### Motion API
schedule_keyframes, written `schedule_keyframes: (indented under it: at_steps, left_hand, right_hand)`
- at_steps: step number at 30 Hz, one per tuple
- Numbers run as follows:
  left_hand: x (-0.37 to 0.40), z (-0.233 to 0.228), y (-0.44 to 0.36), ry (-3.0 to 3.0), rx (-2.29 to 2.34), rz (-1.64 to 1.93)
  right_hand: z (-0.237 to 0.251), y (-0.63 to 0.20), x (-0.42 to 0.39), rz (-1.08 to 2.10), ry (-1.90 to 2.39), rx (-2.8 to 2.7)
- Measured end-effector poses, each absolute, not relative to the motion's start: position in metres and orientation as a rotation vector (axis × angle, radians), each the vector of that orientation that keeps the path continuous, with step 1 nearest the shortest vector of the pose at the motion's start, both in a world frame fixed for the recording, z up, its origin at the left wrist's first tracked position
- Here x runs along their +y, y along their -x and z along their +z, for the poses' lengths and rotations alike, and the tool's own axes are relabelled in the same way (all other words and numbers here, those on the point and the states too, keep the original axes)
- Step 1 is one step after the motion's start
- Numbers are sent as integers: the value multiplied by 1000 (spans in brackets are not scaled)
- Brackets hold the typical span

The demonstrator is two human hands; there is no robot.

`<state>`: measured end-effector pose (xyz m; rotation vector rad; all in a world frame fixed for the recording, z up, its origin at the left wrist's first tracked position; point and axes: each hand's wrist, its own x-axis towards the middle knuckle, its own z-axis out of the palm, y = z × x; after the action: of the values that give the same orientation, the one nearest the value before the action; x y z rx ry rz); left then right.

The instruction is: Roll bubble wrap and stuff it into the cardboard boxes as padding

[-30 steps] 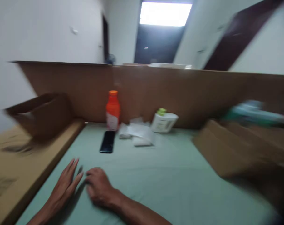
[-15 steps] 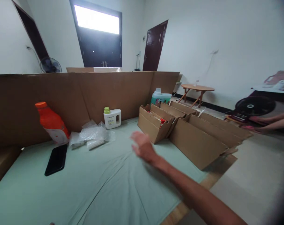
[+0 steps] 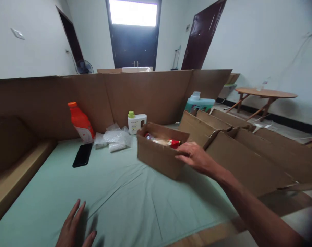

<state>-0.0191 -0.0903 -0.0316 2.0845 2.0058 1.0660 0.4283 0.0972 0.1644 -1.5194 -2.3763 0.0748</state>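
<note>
A small open cardboard box (image 3: 156, 158) stands near the middle of the cloth-covered table, slightly tilted. Inside it lie shiny packets (image 3: 174, 143), one of them red, too small to name. My right hand (image 3: 194, 157) grips the box by its near right corner, fingers bent over the edge. Low in the view, my left hand (image 3: 73, 226) is over the green cloth (image 3: 115, 192) with its fingers spread and nothing in them.
More cardboard boxes (image 3: 238, 157) stand in rows at the right. Along the back cardboard wall (image 3: 145, 94) are an orange bottle (image 3: 81, 121), bubble wrap (image 3: 116, 137), a white bottle (image 3: 136, 123) and a teal bottle (image 3: 199, 102). A black phone (image 3: 82, 155) lies left.
My right hand has taken hold of the small box and brought it left, away from the other boxes. My left hand has come into view from below. The view has turned left.
</note>
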Motion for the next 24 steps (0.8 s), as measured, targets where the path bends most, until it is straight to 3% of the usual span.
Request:
schedule_keyframes:
  at_steps: [4, 8, 18, 24]
  left_hand:
    - [-81, -7, -9, -2065, 1879, 1055]
    - [-63, 5, -27, -1871, 1765, 1030]
    - [-12, 24, -59, -1665, 1441, 1181]
    - [16, 20, -30, -1570, 1660, 1317]
  right_hand:
    - [158, -401, 36, 213, 1116, -2388]
    - [145, -413, 7, 174, 1096, -2084]
    - [27, -396, 45, 928, 1536, -1877]
    - [22, -356, 69, 1006, 1368, -1929]
